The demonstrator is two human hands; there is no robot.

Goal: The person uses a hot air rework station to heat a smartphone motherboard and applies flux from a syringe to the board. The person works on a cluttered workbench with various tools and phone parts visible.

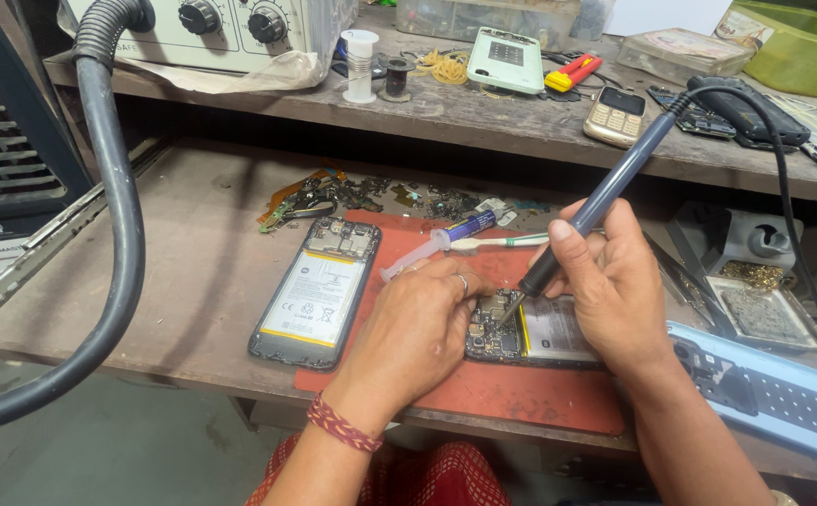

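Note:
My right hand (610, 281) grips a dark blue soldering iron (605, 201) like a pen, its tip touching the circuit board of an opened phone (530, 337) on a red mat (521, 389). My left hand (418, 323) presses down on that phone's left edge, a ring on one finger and a red woven band at the wrist. A second opened phone (315, 292) with its white battery showing lies to the left, half on the mat. A syringe (437, 242) and a toothbrush (502, 242) lie just beyond my hands.
A thick black hose (118, 225) curves down the left side. Loose phone parts (371, 195) litter the back of the wooden bench. The upper shelf holds a dial-fronted machine (230, 23), a spool (360, 64), phones (615, 114) and boxes. A blue phone back cover (774, 389) lies at right.

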